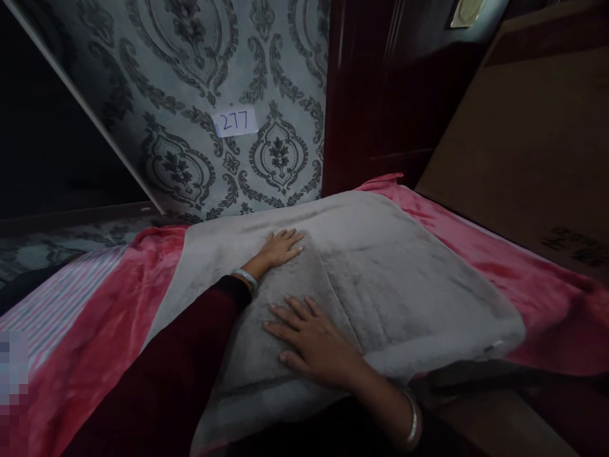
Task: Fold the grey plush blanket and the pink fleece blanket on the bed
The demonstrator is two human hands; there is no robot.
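A grey plush mat [404, 285] with rounded corners is spread over a red blanket, with a crease line running across its middle. Toward its far side, my left hand [281, 247] lies flat with the fingers stretched out. Nearer to me, my right hand [316, 343] rests palm down on the same mat, fingers spread. Neither hand grips anything. Each wrist wears a silver bangle.
Red blanket [504, 260] shows at both sides of the mat, with a striped cloth [71, 285] at the left. Behind stands a patterned wall [280, 82] bearing a paper marked 277 [235, 121]. A dark red door [375, 95] and a large brown cardboard box [533, 127] are at the right.
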